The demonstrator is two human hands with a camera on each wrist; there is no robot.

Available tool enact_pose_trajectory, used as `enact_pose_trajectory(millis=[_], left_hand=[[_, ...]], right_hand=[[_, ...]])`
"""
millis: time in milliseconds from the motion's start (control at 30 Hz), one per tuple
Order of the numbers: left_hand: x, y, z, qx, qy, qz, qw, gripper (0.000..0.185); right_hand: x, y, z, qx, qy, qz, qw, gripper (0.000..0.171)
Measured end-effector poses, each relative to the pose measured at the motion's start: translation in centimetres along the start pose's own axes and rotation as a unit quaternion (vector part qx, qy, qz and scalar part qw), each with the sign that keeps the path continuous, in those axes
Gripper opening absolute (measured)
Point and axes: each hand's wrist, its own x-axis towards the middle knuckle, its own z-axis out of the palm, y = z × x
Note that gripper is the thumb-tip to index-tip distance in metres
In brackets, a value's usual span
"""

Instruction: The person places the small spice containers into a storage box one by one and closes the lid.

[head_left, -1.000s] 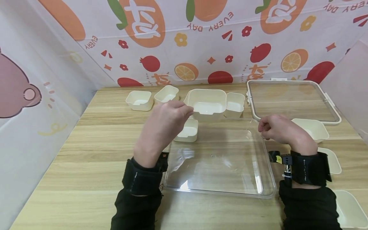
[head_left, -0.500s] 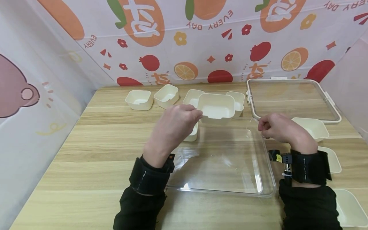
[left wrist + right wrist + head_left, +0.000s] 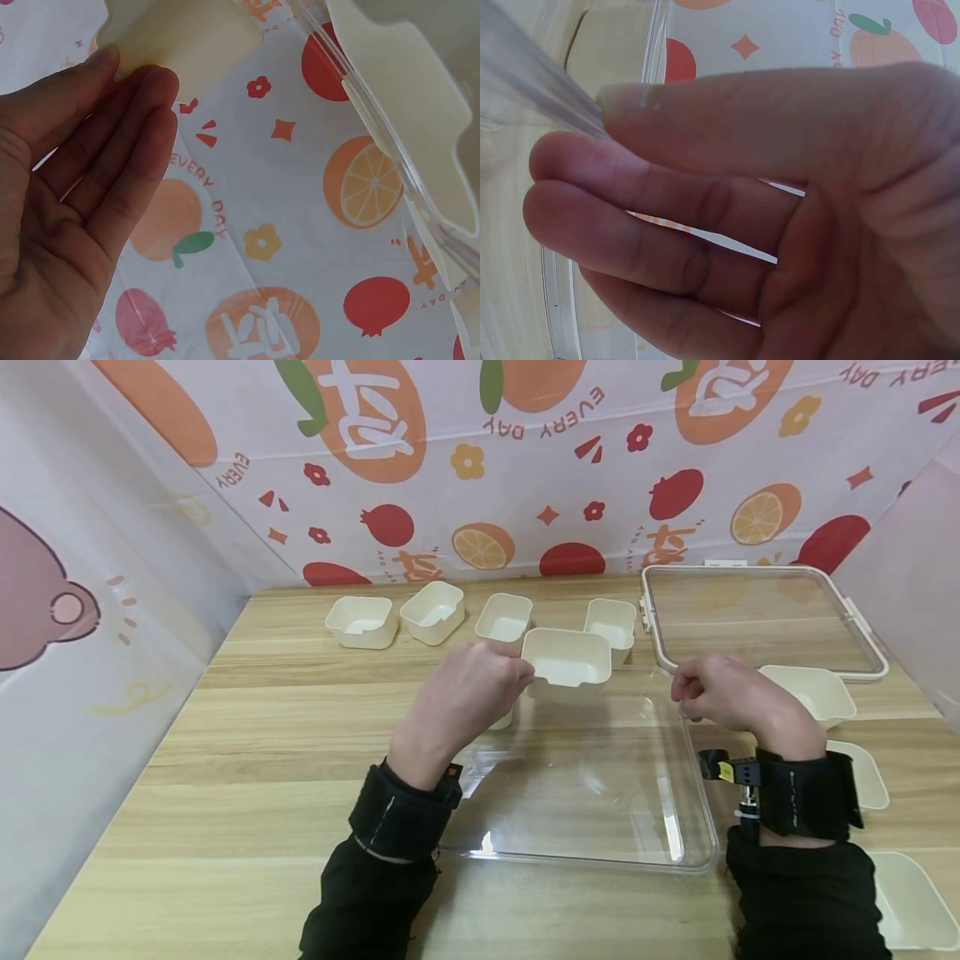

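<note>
Two hands: left hand (image 3: 468,693) pinches one cream tub (image 3: 566,664), right hand (image 3: 723,693) pinches the clear tray (image 3: 600,793).

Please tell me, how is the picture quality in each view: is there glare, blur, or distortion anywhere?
Head view: even, soft light, sharp; glare streaks on the clear tray; wide-angle bending at the edges. Left wrist view: left hand in focus, the cream bin in its grip pale and washed out. Right wrist view: right hand fills the frame, slightly soft; the tray edge is blurred.

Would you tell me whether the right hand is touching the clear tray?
Touching: the right wrist view shows the right hand pinching the clear tray rim between thumb and forefinger.
</note>
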Motion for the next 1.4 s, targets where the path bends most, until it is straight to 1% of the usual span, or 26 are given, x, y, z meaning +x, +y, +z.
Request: enact_pose_trajectory(millis=[67, 233, 333, 467, 633, 833, 1000, 1133, 1400], left_hand=[[0.0, 0.0, 0.2, -0.004, -0.013, -0.01, 0.9999, 0.023], [0.1, -0.1, 0.7, -0.004, -0.063, -0.035, 0.9974, 0.017], [0.2, -0.2, 0.9, -0.004, -0.081, -0.044, 0.9957, 0.017], [0.2, -0.3, 1.1, -0.005, -0.09, -0.056, 0.9943, 0.016], [0.1, -0.4, 1.2, -0.013, -0.112, -0.076, 0.9907, 0.013], [0.1, -0.5, 1.4, -0.024, -0.128, -0.093, 0.9871, 0.015], [0.0, -0.6, 1.7, -0.015, -0.146, -0.107, 0.9833, 0.016], [0.0, -0.6, 1.8, -0.016, -0.163, -0.119, 0.9793, 0.013], [-0.1, -0.4, 2.1, 0.015, -0.18, -0.129, 0.975, 0.012]], right_hand=[[0.0, 0.0, 0.0, -0.004, -0.001, 0.0, 1.0, 0.007], [0.1, 0.0, 0.0, -0.007, 0.002, -0.002, 1.0, 0.006], [0.1, -0.1, 0.0, -0.006, 0.002, -0.002, 1.0, 0.006], [0.1, 0.0, -0.1, -0.011, 0.001, -0.001, 1.0, 0.006], [0.1, 0.1, 0.0, -0.008, 0.002, -0.001, 1.0, 0.006], [0.1, 0.1, 0.1, -0.007, 0.003, -0.003, 1.0, 0.006], [0.1, 0.2, 0.0, -0.012, 0.01, -0.011, 1.0, 0.006], [0.1, 0.2, 0.0, -0.013, 0.01, -0.011, 1.0, 0.006], [0.1, 0.1, 0.1, -0.015, 0.009, -0.006, 1.0, 0.006]])
